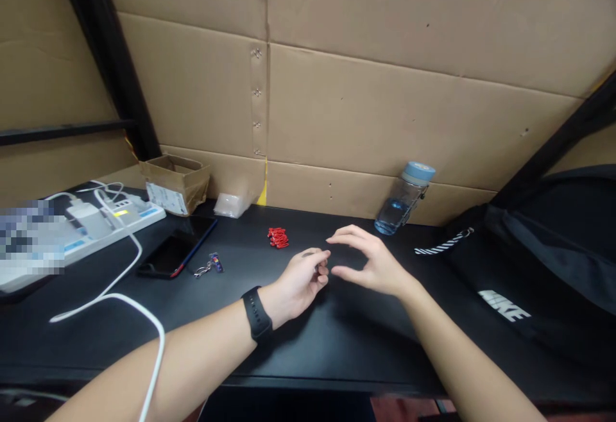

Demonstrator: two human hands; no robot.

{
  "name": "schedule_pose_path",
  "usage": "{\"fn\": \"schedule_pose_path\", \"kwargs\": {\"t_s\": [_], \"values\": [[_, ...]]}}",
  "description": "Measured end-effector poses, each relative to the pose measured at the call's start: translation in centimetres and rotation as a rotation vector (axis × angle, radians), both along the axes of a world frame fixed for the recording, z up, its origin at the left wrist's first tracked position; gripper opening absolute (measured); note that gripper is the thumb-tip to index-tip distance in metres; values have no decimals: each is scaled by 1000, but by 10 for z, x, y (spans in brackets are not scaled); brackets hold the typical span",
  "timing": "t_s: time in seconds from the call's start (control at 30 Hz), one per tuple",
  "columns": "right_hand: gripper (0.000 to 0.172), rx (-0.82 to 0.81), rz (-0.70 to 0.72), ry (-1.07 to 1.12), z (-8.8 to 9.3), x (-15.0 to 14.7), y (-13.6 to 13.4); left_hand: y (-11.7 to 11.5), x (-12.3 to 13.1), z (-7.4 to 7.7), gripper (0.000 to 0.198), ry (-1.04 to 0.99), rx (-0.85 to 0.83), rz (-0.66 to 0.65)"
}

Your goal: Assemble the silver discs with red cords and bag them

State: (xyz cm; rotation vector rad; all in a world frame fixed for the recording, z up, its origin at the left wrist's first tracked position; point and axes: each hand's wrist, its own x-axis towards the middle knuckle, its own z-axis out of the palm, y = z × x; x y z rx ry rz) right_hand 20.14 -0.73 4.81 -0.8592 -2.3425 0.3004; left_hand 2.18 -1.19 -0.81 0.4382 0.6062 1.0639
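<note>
My left hand (301, 281), below a black wristband (256, 314), is over the middle of the black table with its fingers curled in and the thumb pressed to them. Whatever it may hold is too small and too hidden to name. Just to its right, my right hand (369, 263) has thumb and fingers apart, with nothing between them; the two hands do not touch. Beyond my left hand lies a small pile of red pieces (278, 238), their kind unclear. A keyring (210, 265) with a metal clasp and a colourful tag rests further left.
On the left are a phone (180, 247), a white power strip (110, 224) and a white cable (139, 310) crossing my left forearm. A cardboard box (177, 181) and a clear plastic packet (233, 204) stand behind. A water bottle (400, 204) leans at the back; a black bag (539, 268) fills the right.
</note>
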Motion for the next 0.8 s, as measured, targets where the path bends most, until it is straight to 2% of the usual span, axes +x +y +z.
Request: {"fn": "schedule_pose_path", "kwargs": {"t_s": [0.1, 0.27, 0.4, 0.6, 0.8], "values": [[64, -1, -7, -74, -10, -20, -8, -1, 3, -3, 11, 73, 29, 54], [54, -45, -53, -105, -27, -40, -13, -4, 6, -2, 9, 114, 78, 109], [55, -43, -97, -131, -34, -43, -13, -7, 6, -2, 8, 128, 31, 107], [49, -44, -94, -174, -34, -47, -13, -7, 8, -5, 12, 123, -31, 118], [36, -103, -104, -227, -22, -40, -6, -5, 6, -6, 7, 7, -40, -33]]}}
